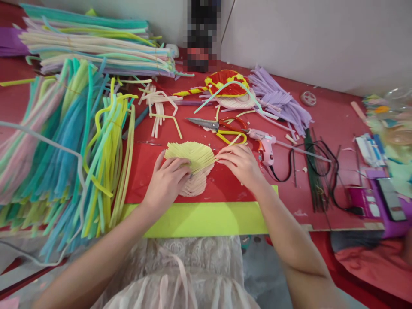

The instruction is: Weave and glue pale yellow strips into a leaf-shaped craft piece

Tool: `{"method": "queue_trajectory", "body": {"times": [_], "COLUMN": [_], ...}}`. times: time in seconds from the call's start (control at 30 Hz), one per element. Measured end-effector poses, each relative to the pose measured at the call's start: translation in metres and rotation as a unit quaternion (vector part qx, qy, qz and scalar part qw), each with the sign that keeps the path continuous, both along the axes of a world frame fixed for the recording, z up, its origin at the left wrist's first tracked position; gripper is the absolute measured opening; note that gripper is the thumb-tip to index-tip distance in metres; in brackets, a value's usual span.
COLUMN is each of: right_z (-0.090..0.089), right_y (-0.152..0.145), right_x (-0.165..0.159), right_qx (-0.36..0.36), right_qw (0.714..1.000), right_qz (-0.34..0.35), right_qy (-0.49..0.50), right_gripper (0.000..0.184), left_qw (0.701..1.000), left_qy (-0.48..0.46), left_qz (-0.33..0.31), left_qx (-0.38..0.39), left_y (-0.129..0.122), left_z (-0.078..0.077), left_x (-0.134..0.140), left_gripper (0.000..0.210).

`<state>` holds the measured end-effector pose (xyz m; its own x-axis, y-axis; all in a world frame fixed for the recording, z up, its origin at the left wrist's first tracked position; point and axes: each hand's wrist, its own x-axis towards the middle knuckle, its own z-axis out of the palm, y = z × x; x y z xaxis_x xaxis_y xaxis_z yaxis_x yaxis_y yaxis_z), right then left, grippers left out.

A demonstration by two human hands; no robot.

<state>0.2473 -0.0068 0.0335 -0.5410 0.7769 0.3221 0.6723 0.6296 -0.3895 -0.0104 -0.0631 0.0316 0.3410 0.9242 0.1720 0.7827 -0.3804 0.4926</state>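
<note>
A fan-shaped piece of pipe cleaners, its yellow part [193, 151] above and its cream part [195, 185] below, lies at the middle of the table. My left hand [170, 176] is closed on its left side, fingers bent over the top and pressing it down. At the right edge, my right hand [240, 163] pinches the end of a yellow pipe cleaner [216, 159] between thumb and fingers. Just beyond the piece lie scissors [206, 123] with red and yellow handles, blades half apart. A pink glue gun [266, 148] rests right of them.
Bundles of coloured pipe cleaners [61, 141] fill the left side, with more stacked behind. A red and yellow pipe-cleaner piece [227, 83] and a purple bundle [280, 96] lie at the back. Dark green stems [311, 171], a black cord and a phone [390, 199] are at right.
</note>
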Motion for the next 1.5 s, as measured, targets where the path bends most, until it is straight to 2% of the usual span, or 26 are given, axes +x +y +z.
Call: {"method": "queue_trajectory", "body": {"times": [0.13,0.4,0.8,0.9,1.0,1.17,1.5], "right_z": [-0.01,-0.019,-0.024,-0.016,-0.007,-0.008,-0.013], "right_y": [0.02,0.022,0.023,0.009,-0.021,-0.065,-0.069], "right_x": [0.0,-0.002,-0.002,-0.007,-0.019,-0.039,-0.042], "right_qx": [-0.063,-0.127,-0.109,-0.061,0.003,0.028,-0.014], "right_qw": [0.995,0.982,0.984,0.993,0.999,0.997,0.997], "right_qz": [0.061,0.032,0.023,-0.003,-0.035,0.045,0.049], "right_qy": [0.049,0.138,0.139,0.097,0.026,-0.052,-0.065], "right_gripper": [0.014,0.01,0.007,0.011,0.022,0.04,0.05], "left_qw": [1.0,1.0,1.0,1.0,1.0,1.0,1.0], "left_qy": [-0.002,-0.01,-0.007,-0.005,0.003,0.016,0.006], "left_qz": [-0.001,-0.003,-0.002,0.001,0.001,-0.005,-0.003], "left_qx": [0.005,-0.004,-0.007,-0.005,-0.005,0.0,0.005], "left_y": [0.001,0.002,0.001,0.001,0.001,0.0,0.0], "left_z": [-0.001,0.0,0.0,-0.001,-0.001,0.0,-0.001], "left_x": [0.0,0.0,0.0,0.0,-0.001,-0.001,-0.001], "left_gripper": [0.011,0.011,0.011,0.012,0.012,0.01,0.011]}}
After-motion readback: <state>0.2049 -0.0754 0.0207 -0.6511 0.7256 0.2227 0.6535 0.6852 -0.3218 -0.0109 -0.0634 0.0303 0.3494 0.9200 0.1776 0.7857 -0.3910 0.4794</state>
